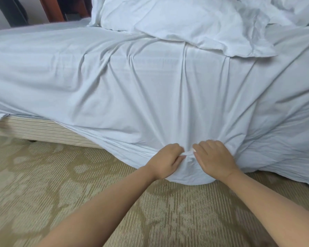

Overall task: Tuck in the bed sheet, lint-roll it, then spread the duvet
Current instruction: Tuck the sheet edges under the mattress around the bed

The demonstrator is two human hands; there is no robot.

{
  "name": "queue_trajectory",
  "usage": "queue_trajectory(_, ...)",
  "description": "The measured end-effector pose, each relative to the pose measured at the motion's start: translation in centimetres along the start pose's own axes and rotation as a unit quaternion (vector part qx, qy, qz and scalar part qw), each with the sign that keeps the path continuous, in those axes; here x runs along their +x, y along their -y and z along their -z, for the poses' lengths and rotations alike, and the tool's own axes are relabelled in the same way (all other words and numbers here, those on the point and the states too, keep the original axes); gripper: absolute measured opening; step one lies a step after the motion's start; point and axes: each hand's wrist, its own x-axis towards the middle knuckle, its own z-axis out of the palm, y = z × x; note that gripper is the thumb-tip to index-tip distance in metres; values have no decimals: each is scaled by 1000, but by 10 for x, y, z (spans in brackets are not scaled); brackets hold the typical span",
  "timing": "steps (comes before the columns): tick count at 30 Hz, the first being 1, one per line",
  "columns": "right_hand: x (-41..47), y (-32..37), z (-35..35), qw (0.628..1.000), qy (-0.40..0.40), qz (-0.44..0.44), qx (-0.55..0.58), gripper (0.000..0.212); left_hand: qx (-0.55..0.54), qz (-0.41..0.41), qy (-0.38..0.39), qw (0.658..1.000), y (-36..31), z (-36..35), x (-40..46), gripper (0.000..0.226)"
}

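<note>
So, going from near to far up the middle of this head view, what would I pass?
Patterned carpet → left hand and right hand gripping the bed sheet → rumpled white duvet at the far side.

Bare forearms, no sleeves, two hands (191,160)

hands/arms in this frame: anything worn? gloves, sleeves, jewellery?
Nothing visible. Left hand and right hand are bare, no gloves, and no rings or watch show. Both forearms are bare to the frame edge, no sleeve in view. Right thumbnail looks pale.
</note>
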Motion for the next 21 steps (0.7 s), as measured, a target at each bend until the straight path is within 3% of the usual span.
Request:
queue_trajectory(4, -33, -10, 0, 994, -8, 82, -65, 29, 73, -14, -11, 997, 11, 3, 10, 27)
queue_trajectory(8, -52, -28, 7, 984, 49, 137, -107, 43, 98, -16, -36, 994, 14, -1, 16, 19)
queue_trajectory(11, -60, -41, 10, 979, 46, 163, -111, 37, 128, -14, -16, 992, 8, -10, 25, 18)
queue_trajectory(15, -71, -40, 3, 966, 91, 233, -63, 26, 175, 65, -25, 982, -3, -18, 38, 25)
queue_trajectory(19, -57, -42, -4, 976, 158, 78, -131, 49, 189, 95, -23, 977, -3, -18, 44, 41)
queue_trajectory(21, -46, -53, -3, 968, 173, 10, -183, 48, 185, 108, -23, 977, -3, -18, 45, 47)
